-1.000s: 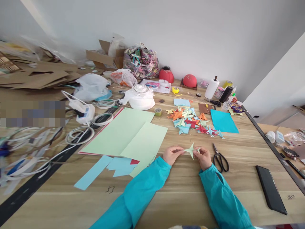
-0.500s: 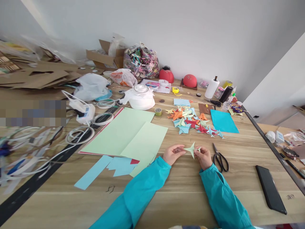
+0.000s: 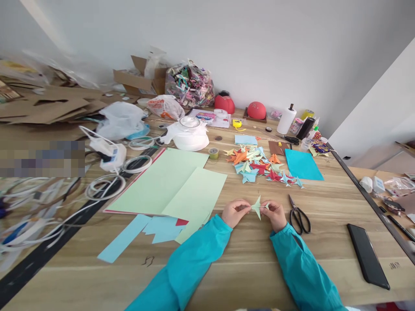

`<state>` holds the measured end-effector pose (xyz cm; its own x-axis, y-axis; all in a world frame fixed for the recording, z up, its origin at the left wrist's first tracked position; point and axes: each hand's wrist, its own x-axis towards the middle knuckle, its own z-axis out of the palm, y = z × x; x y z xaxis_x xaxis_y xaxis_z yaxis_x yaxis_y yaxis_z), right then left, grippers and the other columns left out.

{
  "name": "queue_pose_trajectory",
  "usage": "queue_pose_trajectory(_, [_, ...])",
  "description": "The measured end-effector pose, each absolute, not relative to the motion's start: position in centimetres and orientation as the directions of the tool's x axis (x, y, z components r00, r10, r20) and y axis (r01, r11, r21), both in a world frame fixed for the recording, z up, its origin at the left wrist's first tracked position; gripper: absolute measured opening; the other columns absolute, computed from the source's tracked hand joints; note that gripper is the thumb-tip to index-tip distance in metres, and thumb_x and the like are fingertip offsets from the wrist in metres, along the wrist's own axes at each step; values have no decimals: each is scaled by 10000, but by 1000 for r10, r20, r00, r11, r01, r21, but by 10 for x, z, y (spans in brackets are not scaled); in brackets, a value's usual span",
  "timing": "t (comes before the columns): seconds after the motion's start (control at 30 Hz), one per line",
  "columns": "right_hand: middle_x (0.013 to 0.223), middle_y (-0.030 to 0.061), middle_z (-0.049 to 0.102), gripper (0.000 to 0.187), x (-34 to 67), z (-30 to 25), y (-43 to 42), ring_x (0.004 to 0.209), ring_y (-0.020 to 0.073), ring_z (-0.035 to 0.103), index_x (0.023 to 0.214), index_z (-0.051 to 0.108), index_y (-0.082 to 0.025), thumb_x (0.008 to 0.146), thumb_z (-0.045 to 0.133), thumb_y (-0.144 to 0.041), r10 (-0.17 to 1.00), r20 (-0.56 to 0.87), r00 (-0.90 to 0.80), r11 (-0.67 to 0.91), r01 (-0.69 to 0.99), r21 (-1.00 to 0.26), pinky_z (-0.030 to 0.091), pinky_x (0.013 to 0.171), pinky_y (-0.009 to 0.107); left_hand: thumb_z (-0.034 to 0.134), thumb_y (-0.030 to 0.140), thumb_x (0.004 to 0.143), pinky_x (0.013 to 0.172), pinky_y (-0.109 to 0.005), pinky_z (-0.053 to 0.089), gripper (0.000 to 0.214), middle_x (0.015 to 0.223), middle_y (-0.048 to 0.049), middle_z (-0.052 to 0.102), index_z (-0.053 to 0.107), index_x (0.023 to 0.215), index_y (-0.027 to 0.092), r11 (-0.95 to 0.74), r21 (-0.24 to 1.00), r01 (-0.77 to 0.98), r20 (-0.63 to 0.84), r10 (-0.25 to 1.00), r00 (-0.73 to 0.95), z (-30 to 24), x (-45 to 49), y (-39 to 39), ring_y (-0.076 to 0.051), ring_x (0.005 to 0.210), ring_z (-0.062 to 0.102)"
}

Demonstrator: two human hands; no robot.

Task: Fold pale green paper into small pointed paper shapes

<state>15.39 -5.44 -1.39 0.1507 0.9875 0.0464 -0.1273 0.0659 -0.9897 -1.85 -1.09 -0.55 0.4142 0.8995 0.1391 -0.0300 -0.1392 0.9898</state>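
Between my two hands, a little above the wooden table, is a pale green folded paper airplane point(image 3: 256, 207) with pointed wings. My left hand point(image 3: 236, 212) pinches its left tip between thumb and finger. On the other side my right hand point(image 3: 274, 214) grips its tail end, which partly hides behind the fingers. Beyond the hands lies a pile of similar folded paper planes point(image 3: 256, 164) in orange, red, blue and pale green. Black-handled scissors point(image 3: 299, 218) rest just right of my right hand. Pale green paper sheets point(image 3: 197, 190) lie to the left of my left hand.
Blue paper strips point(image 3: 125, 239) lie at front left. A black phone point(image 3: 368, 255) is at the right, and a bright blue sheet point(image 3: 304, 164) behind the scissors. White cables point(image 3: 105, 185) and a power strip point(image 3: 113, 157) crowd the left. A tape roll point(image 3: 213, 153) stands mid-table.
My left thumb and finger have closed on the left tip of the paper airplane. The plane has turned slightly and shifted a little left. The camera view has moved slightly.
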Motion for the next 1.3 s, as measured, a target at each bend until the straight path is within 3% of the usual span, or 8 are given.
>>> queue_pose_trajectory(0.37, [610,-9,599,204,149,-9,-58,524,108,520,680,638,-177,590,752,-321,992,55,114,66,-92,-994,431,490,235,602,257,730,563,-235,469,131,680,-27,591,634,679,141,-219,976,6,194,877,440,-8,-19,-10,-121,589,562])
queue_pose_trajectory(0.57, [867,45,613,333,150,-6,-63,738,165,573,962,609,-210,677,683,-366,981,163,102,166,-15,-986,498,586,274,588,259,735,576,-237,472,124,690,-35,606,633,688,154,-288,956,50,235,859,454,-10,-19,-10,-135,625,570])
queue_pose_trajectory(0.63, [903,54,603,280,150,-3,-65,743,165,574,978,603,-220,740,619,-367,964,224,140,217,68,-974,495,569,271,587,257,734,580,-242,474,116,693,-34,610,634,692,159,-300,953,50,246,857,453,-10,-19,-10,-138,625,575])
queue_pose_trajectory(0.73, [915,67,592,135,150,-3,-68,787,172,578,849,641,-213,765,595,-308,915,361,178,299,300,-906,488,583,265,589,254,733,579,-245,473,113,713,-39,614,637,699,159,-312,948,53,257,855,450,-10,-19,-10,-139,625,577])
queue_pose_trajectory(0.9, [889,68,596,91,152,-10,-69,824,178,577,794,660,-214,768,574,-231,864,496,89,371,553,-746,491,707,313,576,257,746,580,-237,464,128,699,-40,612,640,693,161,-365,926,98,282,839,465,-11,-19,-9,-135,624,561])
queue_pose_trajectory(1.13, [915,72,590,112,152,-13,-70,880,190,561,801,654,-220,774,550,-192,861,508,17,371,662,-651,472,782,346,566,289,762,612,-243,479,158,771,-57,623,649,740,157,-373,923,91,290,833,472,-11,-19,-9,-144,686,569])
queue_pose_trajectory(1.3, [927,78,594,97,160,-11,-74,892,195,564,787,652,-215,764,559,-204,815,546,195,289,680,-674,463,798,347,592,330,740,601,-270,510,296,924,-79,620,614,980,159,-245,969,21,219,898,383,-17,-16,-8,-125,631,577])
